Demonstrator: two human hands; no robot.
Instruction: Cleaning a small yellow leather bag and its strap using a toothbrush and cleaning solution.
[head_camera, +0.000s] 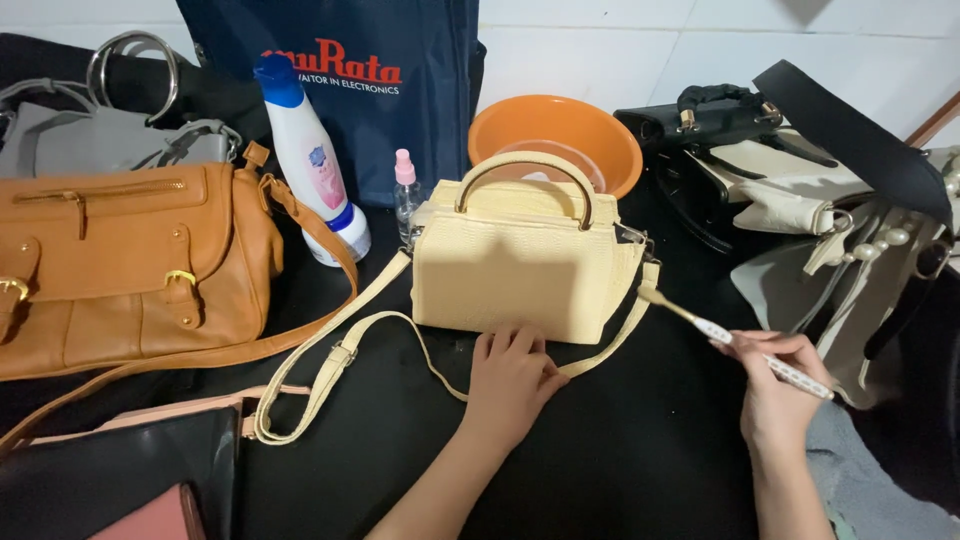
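1. At far left a tan leather bag (120, 265) lies on the black table (620, 450), its long strap trailing toward the near edge; just right of it a white bottle with a blue cap (310, 160) leans, and a small clear spray bottle with a pink top (406, 195) stands upright beside that.
2. In the middle the pale yellow handbag (525, 265) sits upright in front of an orange bowl (556, 140); its strap (330, 365) loops loose across the table to the left.
3. The left hand (512, 375) rests palm down at the bag's lower front edge; its fingers lie flat and near together, their tips touching the base and gripping nothing.
4. The right hand (775, 390) pinches a slim white brush (745, 345) between thumb and fingers; its yellowish tip points at the bag's right end by the strap ring, just beside or touching it; I cannot tell which.
5. Judging by this, work on the bag's right side is under way; no foam or wet marks show, so how much is done is unclear.
6. At far right cream and black bags (830, 200) lie heaped.
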